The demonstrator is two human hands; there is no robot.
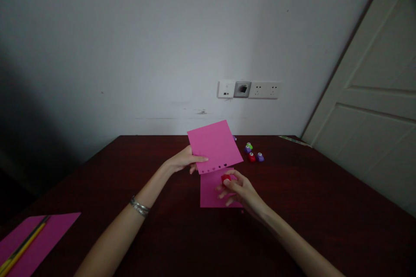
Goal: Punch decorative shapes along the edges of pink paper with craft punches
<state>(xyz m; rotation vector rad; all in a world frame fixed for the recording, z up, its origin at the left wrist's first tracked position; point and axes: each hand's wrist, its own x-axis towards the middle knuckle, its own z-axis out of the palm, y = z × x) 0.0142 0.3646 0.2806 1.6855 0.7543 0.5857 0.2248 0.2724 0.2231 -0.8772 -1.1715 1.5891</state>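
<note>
Raised above the table, a pink sheet of paper [214, 145] is gripped at its left edge by my left hand [186, 159], thumb on top. Small shapes, among them a heart, are punched in a row along its lower edge. Between the thumb and fingers of my right hand [242, 190] is a small red craft punch [226, 178], apart from the raised sheet. Below, a second pink sheet [211, 192] lies on the table, partly covered by my right hand and the raised sheet.
Several punches, including a red one [251, 157] and a purple one [260, 157], stand at the back right of the dark table [156, 233]. At the lower left, yellow-and-black pencils [27, 242] lie on more pink paper [53, 229]. A wall with sockets [264, 90] borders the back.
</note>
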